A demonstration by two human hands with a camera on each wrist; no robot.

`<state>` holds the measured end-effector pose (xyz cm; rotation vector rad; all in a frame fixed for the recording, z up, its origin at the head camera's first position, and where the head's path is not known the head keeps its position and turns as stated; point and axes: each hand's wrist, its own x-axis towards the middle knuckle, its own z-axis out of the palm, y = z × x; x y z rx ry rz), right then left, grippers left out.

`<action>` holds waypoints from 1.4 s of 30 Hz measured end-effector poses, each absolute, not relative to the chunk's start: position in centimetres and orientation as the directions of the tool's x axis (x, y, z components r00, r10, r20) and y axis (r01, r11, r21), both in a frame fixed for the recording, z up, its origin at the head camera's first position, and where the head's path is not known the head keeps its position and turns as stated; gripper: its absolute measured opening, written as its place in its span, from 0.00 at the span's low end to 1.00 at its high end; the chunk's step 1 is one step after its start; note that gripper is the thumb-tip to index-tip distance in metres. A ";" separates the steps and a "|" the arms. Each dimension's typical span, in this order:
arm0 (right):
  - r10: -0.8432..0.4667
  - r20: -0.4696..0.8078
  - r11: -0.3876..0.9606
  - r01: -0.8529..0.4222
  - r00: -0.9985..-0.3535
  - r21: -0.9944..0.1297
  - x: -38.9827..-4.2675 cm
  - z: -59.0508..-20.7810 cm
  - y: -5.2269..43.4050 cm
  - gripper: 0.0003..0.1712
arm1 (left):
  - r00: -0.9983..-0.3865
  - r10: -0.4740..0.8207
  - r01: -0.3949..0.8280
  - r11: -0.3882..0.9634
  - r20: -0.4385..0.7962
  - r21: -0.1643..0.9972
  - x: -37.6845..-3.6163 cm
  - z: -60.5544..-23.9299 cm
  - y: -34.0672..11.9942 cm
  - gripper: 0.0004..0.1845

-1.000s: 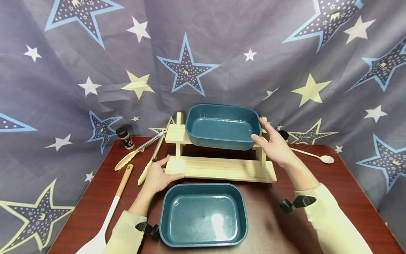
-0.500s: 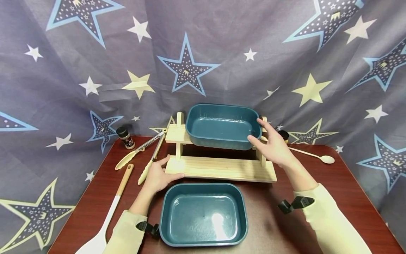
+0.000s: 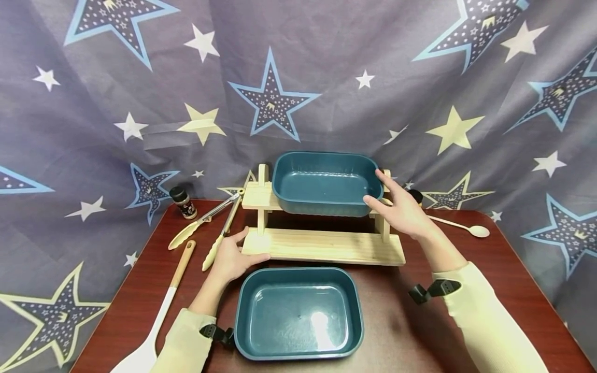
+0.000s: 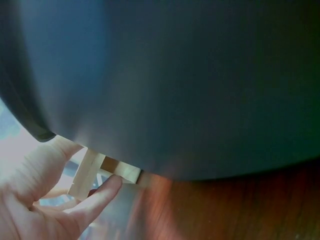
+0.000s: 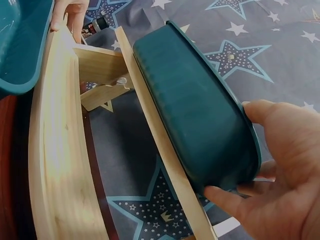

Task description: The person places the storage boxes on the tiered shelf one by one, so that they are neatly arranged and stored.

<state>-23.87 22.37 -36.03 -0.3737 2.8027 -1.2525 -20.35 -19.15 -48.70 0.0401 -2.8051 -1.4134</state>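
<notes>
At the centre of the head view the right hand gripped the right end of the upper tub — thumb at the front wall, fingers over the rim. The right wrist view showed the same hold, with the thumb and fingers curled round the tub's end. That tub sat on the top shelf of the wooden rack, just above the frame's middle.

The left hand rested at the rack's lower left corner, fingers loosely spread against the base board and holding nothing. In the left wrist view a fingertip touched the wood.

A second tub lay on the red-brown table at the lower centre, just in front of the rack.

Left of the rack lay tongs, a spatula and a spice jar; a wooden spoon lay at the right — all before a starred cloth.
</notes>
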 end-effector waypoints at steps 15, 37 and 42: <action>-0.228 0.064 0.599 -0.192 -0.971 -0.777 -23.8 -36.6 22.4 0.50 | -1.000 -0.010 -0.002 0.623 0.005 0.783 -20.1 -48.7 -18.9 0.57; -0.148 0.187 0.707 -0.236 -0.971 -0.667 -23.4 -36.8 21.3 0.52 | -0.999 -0.024 -0.033 0.595 -0.024 0.803 -20.2 -48.7 -19.2 0.58; -0.151 0.176 0.698 -0.231 -0.973 -0.678 -23.6 -36.7 21.4 0.53 | -1.000 -0.017 -0.015 0.610 -0.006 0.793 -20.2 -48.7 -19.1 0.57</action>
